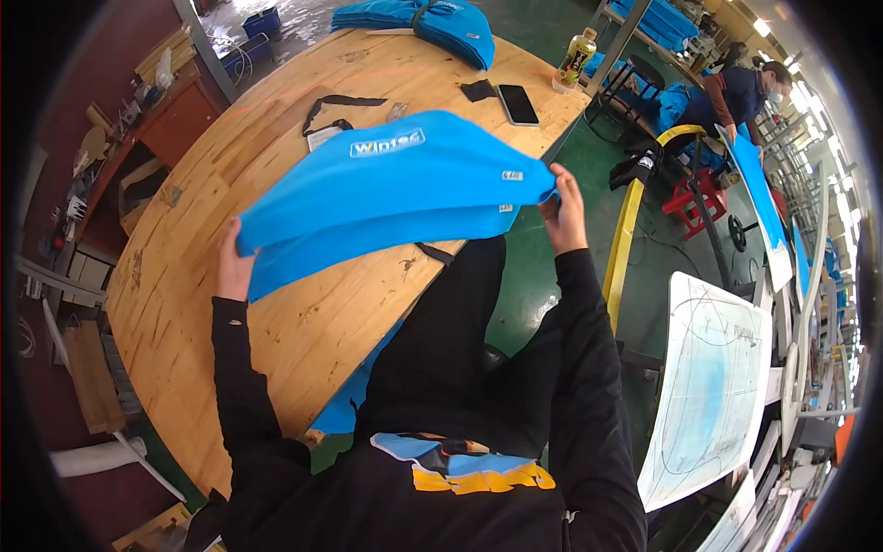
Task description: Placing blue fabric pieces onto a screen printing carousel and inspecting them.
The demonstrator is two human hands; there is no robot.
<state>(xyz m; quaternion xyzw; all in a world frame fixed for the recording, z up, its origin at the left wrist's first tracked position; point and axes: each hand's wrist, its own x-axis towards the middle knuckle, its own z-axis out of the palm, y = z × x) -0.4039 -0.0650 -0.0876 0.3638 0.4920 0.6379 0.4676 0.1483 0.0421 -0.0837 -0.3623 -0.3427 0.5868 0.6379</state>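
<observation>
Taking the view as a clock face, the left hand (pixel 235 262) is gripping one end of the blue fabric (pixel 368 184) at nine o'clock, fingers closed narrowly on its edge, while the right hand (pixel 567 216) is pinching the other end at two o'clock. The fabric is spanning the space between them, mostly towards eleven, above the wooden table (pixel 184 304); I cannot tell whether its underside is touching the wood. It is showing white lettering and two layers, the lower one peeking out on the six o'clock side; whether these are one folded piece or two, I cannot tell. On the tabletop, a dark strip (pixel 345 99) is lying at eleven, a stack of blue pieces (pixel 460 32) is resting at twelve with a dark band around it, and a phone (pixel 519 105) and a bottle (pixel 575 57) are sitting at one. Off the table, a co-worker (pixel 722 103) is bending over a blue sheet (pixel 756 184) at two, a yellow frame (pixel 623 239) is standing at three, and a white board (pixel 708 396) is leaning at four.
</observation>
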